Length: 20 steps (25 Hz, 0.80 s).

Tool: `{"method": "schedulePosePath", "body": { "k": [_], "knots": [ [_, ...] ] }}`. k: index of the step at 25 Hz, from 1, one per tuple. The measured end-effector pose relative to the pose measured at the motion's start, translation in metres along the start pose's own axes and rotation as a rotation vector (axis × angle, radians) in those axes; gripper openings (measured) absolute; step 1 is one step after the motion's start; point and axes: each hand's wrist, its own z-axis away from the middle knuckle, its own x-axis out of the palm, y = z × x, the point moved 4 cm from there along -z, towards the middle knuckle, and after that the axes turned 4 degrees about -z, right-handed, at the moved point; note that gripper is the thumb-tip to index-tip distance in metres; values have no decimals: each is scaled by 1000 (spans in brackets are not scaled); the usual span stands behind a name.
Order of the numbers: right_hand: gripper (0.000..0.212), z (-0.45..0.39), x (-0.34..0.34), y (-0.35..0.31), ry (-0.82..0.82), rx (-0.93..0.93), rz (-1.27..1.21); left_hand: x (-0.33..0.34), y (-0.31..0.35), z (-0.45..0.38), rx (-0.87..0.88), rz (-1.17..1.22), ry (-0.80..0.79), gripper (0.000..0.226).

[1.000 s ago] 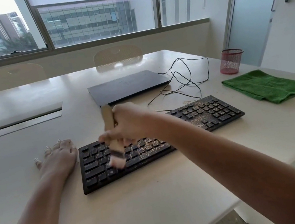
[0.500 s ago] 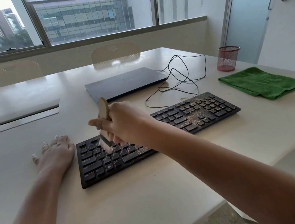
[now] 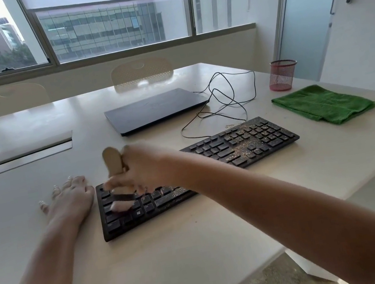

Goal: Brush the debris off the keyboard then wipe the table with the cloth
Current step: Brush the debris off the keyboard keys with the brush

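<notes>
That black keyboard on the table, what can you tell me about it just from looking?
The black full-size plastic keyboard lies flat and slightly angled on the pale beige table. Brownish crumbly debris covers its right half and part of the middle, while the left keys look mostly clean. The right hand holds a small wooden-handled brush, blurred, with its bristles on the left keys. The left hand rests flat on the table beside its left end. A thin black cable lies looped behind it.
</notes>
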Motion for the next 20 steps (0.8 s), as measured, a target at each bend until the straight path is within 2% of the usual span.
{"method": "schedulePosePath", "body": {
  "k": [3,4,7,9,12,15,16,18,20],
  "knots": [
    [33,8,-37,16,-6,119,217,-2,3,1,-7,-14,9,42],
    [32,7,-43,17,-6,133,215,-2,2,1,-12,-14,8,42],
    [31,2,-19,3,-59,33,-61,0,1,1,-10,-7,-1,41],
    [26,1,-4,4,-85,7,-108,-1,2,2,-8,1,-1,42],
    [19,10,-32,32,28,119,25,-2,4,3,-5,-9,-5,42],
    [26,13,-57,41,218,191,234,-1,3,4,-10,4,-7,42],
    [32,11,-53,35,271,166,203,-1,3,4,-10,5,-7,42],
    [39,5,-33,21,256,106,64,-2,3,4,-12,3,-5,43],
    [34,4,-19,21,227,95,34,-3,4,5,-6,0,1,43]
  ]
}}
